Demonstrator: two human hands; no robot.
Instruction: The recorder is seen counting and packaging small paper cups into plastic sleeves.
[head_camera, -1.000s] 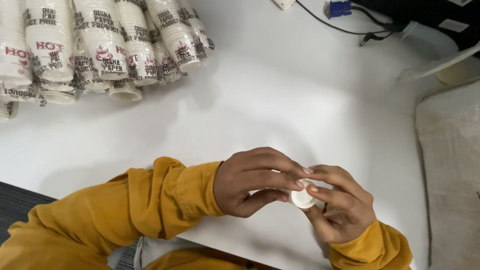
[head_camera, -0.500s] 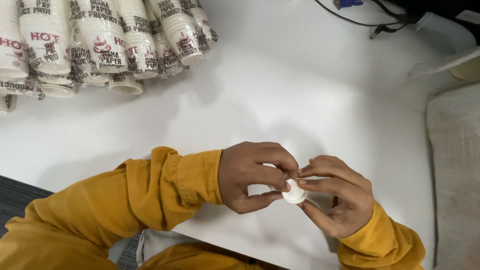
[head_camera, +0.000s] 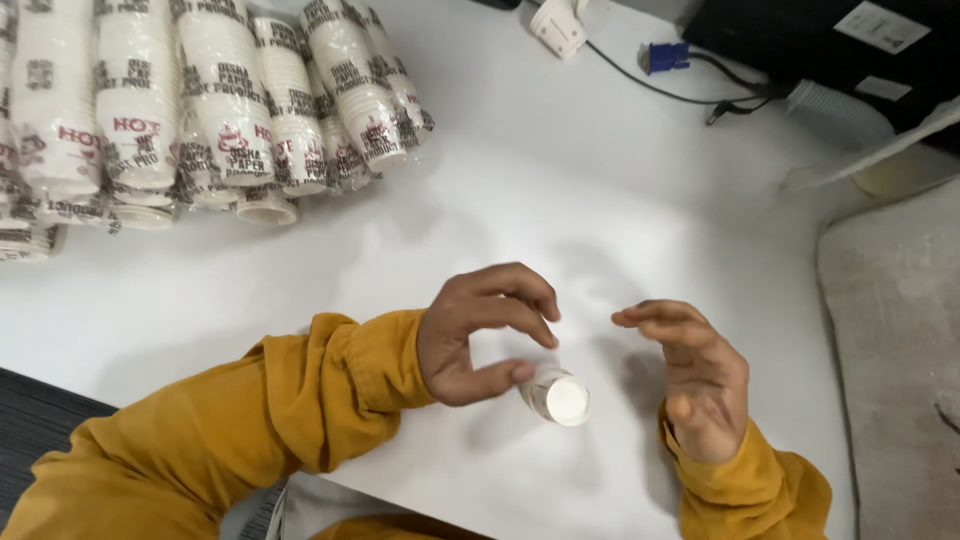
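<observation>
Two arms in mustard-yellow sleeves enter from the bottom of the frame. The left hand (head_camera: 480, 335), at centre, is curled like a claw, fingers arched over the thumb. The right hand (head_camera: 700, 385), lower right, is open and relaxed, fingers loosely bent.

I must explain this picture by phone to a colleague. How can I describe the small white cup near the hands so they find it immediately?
On the white table, look between the two hands in mustard-yellow sleeves. The small white paper cup lies on its side by the left hand thumb. Unlike the plastic-wrapped stacks of printed paper cups far off, it is single and unwrapped.
</observation>
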